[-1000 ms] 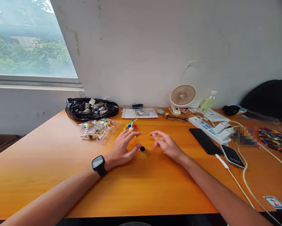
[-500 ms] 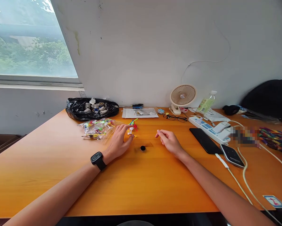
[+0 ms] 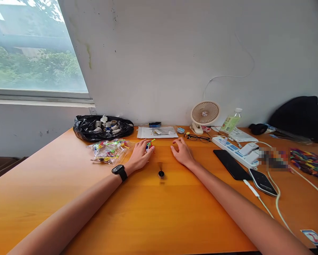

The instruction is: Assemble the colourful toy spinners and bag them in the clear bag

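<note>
Between my hands a small black round piece (image 3: 161,174) stands on the wooden table (image 3: 159,219), with faint blurred streaks around it. My left hand (image 3: 141,156), with a black watch on the wrist, rests palm down with thumb and fingers apart. It partly covers a few small coloured plastic pieces (image 3: 149,144); whether it touches them I cannot tell. To the right, my right hand (image 3: 182,152) lies low over the table, its fingers loosely curved and the thumb apart, holding nothing visible. A clear bag of colourful plastic pieces (image 3: 109,151) lies left of my left hand.
A black plastic bag with grey rolls (image 3: 103,127) sits at the back left. Along the back are a screwdriver (image 3: 153,124), papers (image 3: 145,132), a fan (image 3: 205,113), glasses (image 3: 198,138) and a bottle (image 3: 230,122). A power strip (image 3: 236,152), black phone (image 3: 232,164) and cables are at right.
Both hands have moved slightly; my right hand has shifted forward and its fingers have loosened from a closed shape. The black piece's blurred streaks look different. The view has tilted up slightly.
</note>
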### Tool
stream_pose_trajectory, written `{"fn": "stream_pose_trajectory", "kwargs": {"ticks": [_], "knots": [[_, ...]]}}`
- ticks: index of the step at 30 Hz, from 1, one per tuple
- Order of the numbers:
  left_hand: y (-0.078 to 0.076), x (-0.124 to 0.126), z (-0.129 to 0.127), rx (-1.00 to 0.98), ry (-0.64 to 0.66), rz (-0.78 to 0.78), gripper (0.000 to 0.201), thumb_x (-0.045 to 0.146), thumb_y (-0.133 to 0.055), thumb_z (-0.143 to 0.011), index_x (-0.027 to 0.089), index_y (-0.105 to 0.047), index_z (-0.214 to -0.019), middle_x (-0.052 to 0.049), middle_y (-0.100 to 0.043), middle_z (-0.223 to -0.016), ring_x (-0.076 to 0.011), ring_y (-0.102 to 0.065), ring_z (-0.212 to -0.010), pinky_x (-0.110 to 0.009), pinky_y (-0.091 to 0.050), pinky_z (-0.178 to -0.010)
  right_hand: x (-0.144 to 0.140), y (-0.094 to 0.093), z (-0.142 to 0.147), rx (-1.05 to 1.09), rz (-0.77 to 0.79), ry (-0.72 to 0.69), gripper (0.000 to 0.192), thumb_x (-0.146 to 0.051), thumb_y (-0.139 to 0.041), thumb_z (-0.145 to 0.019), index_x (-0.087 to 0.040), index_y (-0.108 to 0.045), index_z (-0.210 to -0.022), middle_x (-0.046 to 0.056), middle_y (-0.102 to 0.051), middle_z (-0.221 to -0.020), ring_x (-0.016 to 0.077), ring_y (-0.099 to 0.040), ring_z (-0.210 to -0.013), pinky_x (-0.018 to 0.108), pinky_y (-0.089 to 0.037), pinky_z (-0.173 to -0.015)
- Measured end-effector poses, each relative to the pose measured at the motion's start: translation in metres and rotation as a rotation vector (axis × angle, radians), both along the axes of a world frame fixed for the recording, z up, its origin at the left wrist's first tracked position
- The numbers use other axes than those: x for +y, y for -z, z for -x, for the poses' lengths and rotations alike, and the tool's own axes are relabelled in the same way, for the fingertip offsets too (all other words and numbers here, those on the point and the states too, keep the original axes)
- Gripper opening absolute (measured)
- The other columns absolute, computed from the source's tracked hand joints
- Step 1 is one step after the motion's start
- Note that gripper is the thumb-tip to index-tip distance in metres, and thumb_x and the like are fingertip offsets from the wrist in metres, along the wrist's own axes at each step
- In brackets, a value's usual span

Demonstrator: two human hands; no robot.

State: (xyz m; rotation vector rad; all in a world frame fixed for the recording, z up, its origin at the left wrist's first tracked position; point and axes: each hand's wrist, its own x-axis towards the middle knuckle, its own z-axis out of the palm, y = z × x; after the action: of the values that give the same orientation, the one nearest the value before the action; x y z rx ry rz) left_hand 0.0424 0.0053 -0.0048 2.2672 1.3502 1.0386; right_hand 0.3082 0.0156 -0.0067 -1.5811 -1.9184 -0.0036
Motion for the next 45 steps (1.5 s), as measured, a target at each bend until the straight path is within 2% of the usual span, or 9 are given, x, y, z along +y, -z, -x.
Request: {"fn": "stream_pose_trajectory", "kwargs": {"ticks": [4, 12, 19, 25, 34, 37, 39, 41, 45], "knots": [[0.002, 0.009, -0.001, 0.016, 0.022, 0.004, 0.048, 0.05, -0.045, -0.108, 0.021, -0.057, -0.145, -0.014, -0.057, -0.152, -0.0309, -0.048, -0.143, -0.055, -0.038, -0.12, 0.04, -0.003, 0.007, -0.142, 0.042, 0.017, 0.034, -0.034, -0.055, -0.098, -0.019, -0.073, -0.124, 0.016, -0.051, -0.154, 0.0342, -0.065, -0.119, 0.046, -0.052, -0.097], [-0.003, -0.006, 0.0, 0.049, 0.181, 0.023, 0.051, 0.053, -0.042, -0.109, 0.022, -0.059, -0.145, -0.012, -0.059, -0.152, -0.0291, -0.049, -0.144, -0.049, -0.041, -0.121, 0.068, -0.007, 0.003, 0.02, -0.095, 0.008, 0.033, -0.03, -0.056, -0.097, -0.018, -0.073, -0.121, 0.013, -0.069, -0.138, 0.0312, -0.065, -0.122, 0.042, -0.051, -0.101], [-0.023, -0.017, -0.001, 0.017, 0.358, 0.166, 0.053, 0.054, -0.035, -0.11, 0.023, -0.061, -0.144, -0.008, -0.059, -0.152, -0.0264, -0.047, -0.145, -0.043, -0.036, -0.124, 0.076, -0.059, -0.012, 0.291, -0.354, 0.001, 0.019, -0.025, -0.057, -0.087, -0.019, -0.074, -0.093, 0.01, -0.077, -0.096, 0.0269, -0.067, -0.093, 0.04, -0.053, -0.087], [-0.03, -0.024, -0.005, -0.06, 0.405, 0.285, 0.055, 0.057, -0.035, -0.11, 0.025, -0.057, -0.149, -0.009, -0.058, -0.153, -0.0276, -0.052, -0.142, -0.045, -0.038, -0.123, 0.065, -0.106, -0.015, 0.577, -0.351, -0.204, 0.018, -0.031, -0.062, -0.085, -0.019, -0.074, -0.092, 0.007, -0.077, -0.094, 0.0214, -0.068, -0.085, 0.033, -0.053, -0.075], [-0.035, -0.05, -0.02, 0.092, 0.633, 0.099, 0.069, 0.052, -0.082, -0.085, 0.027, -0.06, -0.145, -0.014, -0.059, -0.15, -0.0331, -0.054, -0.139, -0.048, -0.043, -0.118, 0.035, -0.151, -0.031, 0.71, -0.23, -0.336, 0.015, -0.03, -0.072, -0.082, -0.02, -0.078, -0.092, 0.005, -0.076, -0.093, 0.0193, -0.066, -0.082, 0.032, -0.053, -0.073], [-0.055, -0.036, -0.017, -0.013, 0.536, 0.051, 0.039, 0.05, -0.08, -0.086, 0.023, -0.074, -0.113, -0.012, -0.065, -0.142, -0.0303, -0.06, -0.131, -0.045, -0.046, -0.113, 0.024, -0.162, -0.029, 0.699, -0.117, -0.433, 0.017, -0.032, -0.076, -0.083, -0.021, -0.078, -0.096, 0.004, -0.074, -0.092, 0.0164, -0.065, -0.075, 0.032, -0.054, -0.07], [-0.079, -0.015, -0.011, -0.185, 0.385, -0.009, 0.03, 0.045, -0.074, -0.092, 0.019, -0.068, -0.079, -0.009, -0.076, -0.107, -0.0229, -0.07, -0.101, -0.037, -0.052, -0.095, 0.016, -0.168, -0.025, 0.676, -0.074, -0.497, 0.021, -0.035, -0.078, -0.084, -0.022, -0.077, -0.1, 0.004, -0.071, -0.093, 0.0147, -0.063, -0.073, 0.031, -0.055, -0.07], [-0.107, 0.01, 0.0, -0.405, 0.215, -0.058, 0.04, 0.04, -0.076, -0.089, 0.019, -0.056, -0.062, -0.001, -0.064, -0.066, -0.0149, -0.061, -0.067, -0.027, -0.05, -0.069, 0.009, -0.171, -0.019, 0.678, -0.05, -0.549, 0.025, -0.038, -0.08, -0.085, -0.023, -0.076, -0.103, 0.003, -0.069, -0.093, 0.0142, -0.063, -0.074, 0.031, -0.057, -0.07], [-0.156, 0.039, 0.023, -0.904, 0.002, -0.148, 0.034, 0.035, -0.073, -0.088, 0.019, -0.054, -0.065, 0.003, -0.059, -0.065, -0.0106, -0.058, -0.064, -0.022, -0.047, -0.064, 0.003, -0.169, -0.004, 0.686, 0.026, -0.612, 0.033, -0.041, -0.083, -0.084, -0.026, -0.073, -0.112, 0.001, -0.066, -0.089, 0.0163, -0.063, -0.08, 0.031, -0.059, -0.073]]}}
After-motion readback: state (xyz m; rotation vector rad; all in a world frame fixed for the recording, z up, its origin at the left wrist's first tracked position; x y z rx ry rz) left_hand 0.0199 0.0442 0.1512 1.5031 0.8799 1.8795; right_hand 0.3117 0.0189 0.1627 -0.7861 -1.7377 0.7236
